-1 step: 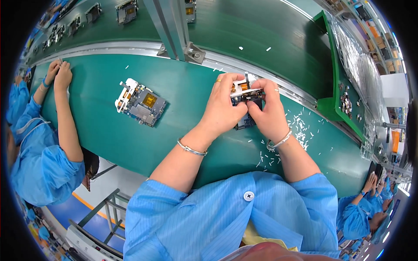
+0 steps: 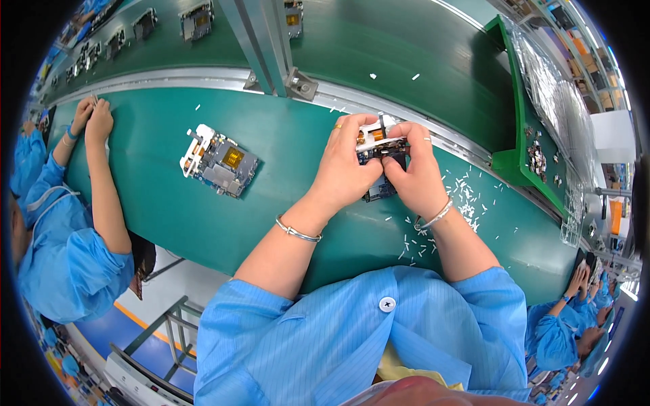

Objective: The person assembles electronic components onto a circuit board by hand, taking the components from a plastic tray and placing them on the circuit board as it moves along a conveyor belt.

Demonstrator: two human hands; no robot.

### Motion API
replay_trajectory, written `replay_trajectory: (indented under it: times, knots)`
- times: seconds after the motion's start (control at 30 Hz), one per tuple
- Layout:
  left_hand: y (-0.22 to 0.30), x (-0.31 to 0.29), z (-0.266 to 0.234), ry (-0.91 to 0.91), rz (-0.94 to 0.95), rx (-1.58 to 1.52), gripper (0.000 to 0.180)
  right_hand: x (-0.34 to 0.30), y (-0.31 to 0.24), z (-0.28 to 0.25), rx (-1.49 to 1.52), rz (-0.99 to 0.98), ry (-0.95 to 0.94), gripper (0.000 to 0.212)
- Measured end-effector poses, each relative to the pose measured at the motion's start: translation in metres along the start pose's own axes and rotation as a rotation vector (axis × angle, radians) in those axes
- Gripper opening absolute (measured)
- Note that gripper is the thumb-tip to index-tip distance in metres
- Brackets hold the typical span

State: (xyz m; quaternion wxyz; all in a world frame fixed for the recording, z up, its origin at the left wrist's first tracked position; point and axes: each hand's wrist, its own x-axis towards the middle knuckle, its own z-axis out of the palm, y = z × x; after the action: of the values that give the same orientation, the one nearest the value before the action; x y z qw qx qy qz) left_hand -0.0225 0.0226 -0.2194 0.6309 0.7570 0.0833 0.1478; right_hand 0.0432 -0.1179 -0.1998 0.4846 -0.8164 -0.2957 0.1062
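Note:
Both my hands are closed around one circuit board assembly at the far side of the green table. My left hand [image 2: 345, 161] grips its left side, the thumb pressing toward the middle. On the right side, my right hand [image 2: 418, 169] has its fingers over the white frame and its thumb against the dark part. The held circuit board assembly [image 2: 381, 189] shows a white frame with copper-coloured parts at its top and a blue board below; my fingers hide much of it. A second circuit board assembly [image 2: 222, 164], with a white frame and a gold square, lies to the left.
Small white strips [image 2: 466, 206] lie scattered by my right wrist. A metal post [image 2: 261, 47] rises behind the table [image 2: 162, 203]. Beyond the rail runs a green belt [image 2: 379, 47] carrying several boards. A green tray [image 2: 521, 101] stands at right. At left, a co-worker's hands [image 2: 93, 118] work.

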Motion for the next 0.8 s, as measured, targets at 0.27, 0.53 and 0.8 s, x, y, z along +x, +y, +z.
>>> replay_trajectory:
  times: [0.27, 0.53, 0.8]
  knots:
    - [-0.019, 0.004, -0.005, -0.06, 0.063, -0.251, 0.067, 0.0, 0.017, -0.011, 0.131, 0.081, -0.073, 0.038]
    - [-0.021, 0.007, 0.0, 0.087, 0.177, 0.067, 0.066, 0.091, 0.051, -0.084, -0.443, -0.22, 0.506, 0.035]
    - [-0.015, 0.012, 0.005, 0.041, 0.191, 0.078, 0.054, 0.077, 0.074, -0.058, -0.583, -0.075, 0.421, 0.045]
